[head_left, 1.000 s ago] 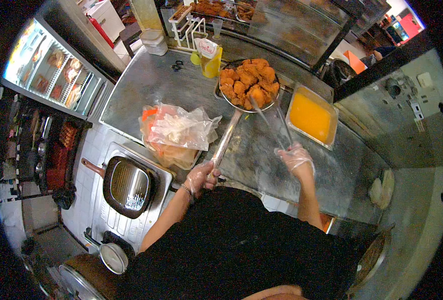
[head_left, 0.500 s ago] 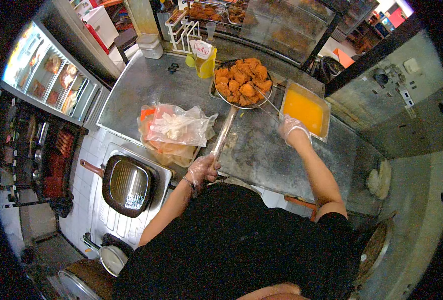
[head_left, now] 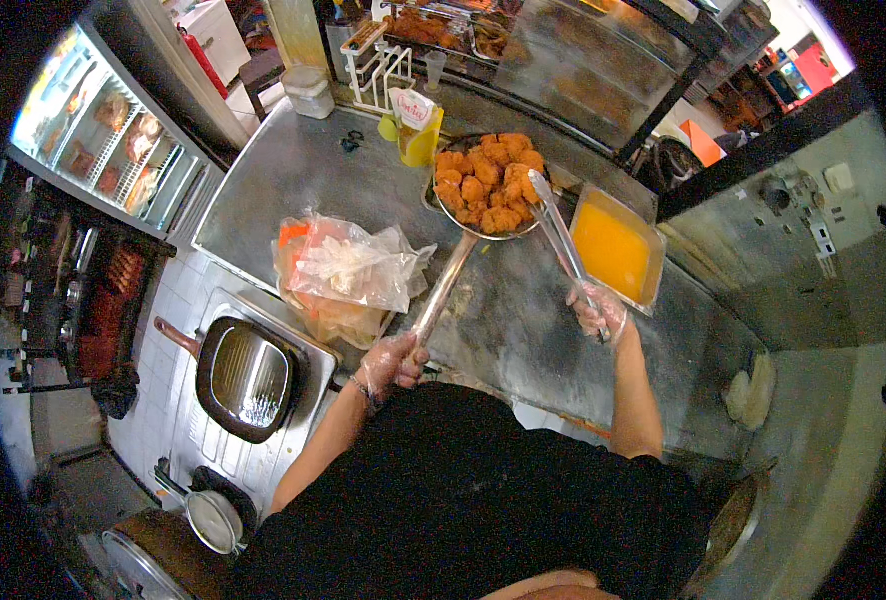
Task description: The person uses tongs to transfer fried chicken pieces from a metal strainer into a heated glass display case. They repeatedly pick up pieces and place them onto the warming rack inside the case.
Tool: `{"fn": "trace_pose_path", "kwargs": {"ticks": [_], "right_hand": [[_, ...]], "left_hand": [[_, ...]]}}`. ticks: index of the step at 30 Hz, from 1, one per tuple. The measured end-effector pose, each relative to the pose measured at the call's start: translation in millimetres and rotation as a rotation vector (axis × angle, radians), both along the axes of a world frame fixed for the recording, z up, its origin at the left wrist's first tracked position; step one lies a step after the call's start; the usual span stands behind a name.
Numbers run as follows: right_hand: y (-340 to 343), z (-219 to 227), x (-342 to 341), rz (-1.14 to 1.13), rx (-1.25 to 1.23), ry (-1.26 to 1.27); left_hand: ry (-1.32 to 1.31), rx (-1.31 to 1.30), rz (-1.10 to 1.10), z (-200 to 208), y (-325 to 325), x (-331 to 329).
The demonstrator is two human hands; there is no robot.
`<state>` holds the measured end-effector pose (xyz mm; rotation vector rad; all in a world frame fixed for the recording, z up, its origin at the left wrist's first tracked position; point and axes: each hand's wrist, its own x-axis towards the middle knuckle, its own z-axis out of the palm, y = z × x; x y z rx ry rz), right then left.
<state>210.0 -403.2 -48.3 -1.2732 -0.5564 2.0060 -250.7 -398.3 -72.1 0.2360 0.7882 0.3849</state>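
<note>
Grey worktop (head_left: 243, 205) is spanning the kitchen. At seven o'clock, the left hand (head_left: 393, 362) is curling tightly round a handle (head_left: 445, 285); at twelve, a yellow pouch (head_left: 420, 130) is showing red lettering, fried chicken (head_left: 483, 185) is filling a strainer (head_left: 503, 237); at three, the right hand (head_left: 599, 313), half-closed, is gripping tongs (head_left: 560, 237). Gentle pinching is probably working best.

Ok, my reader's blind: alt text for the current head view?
Gloved left hand grips a long-handled round utensil heaped with browned food pieces; gloved right hand holds tongs at its edge, near a tray of orange liquid.
</note>
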Motion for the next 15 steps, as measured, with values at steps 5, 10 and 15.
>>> {"fn": "trace_pose_path", "kwargs": {"ticks": [5,10,15], "right_hand": [[45.1,-7.9,-19.8,-0.03,0.088,0.226],[176.7,23.2,-62.6,-0.103,0.273,0.251],[360.6,62.7,-103.1,-0.097,0.289,-0.35]], "left_hand": [[0.076,0.053,-0.048,-4.2,3.7,-2.6],[0.133,-0.034,-0.081,-5.9,6.9,-2.5],[0.285,0.043,-0.11,-2.5,8.1,-3.0]]}}
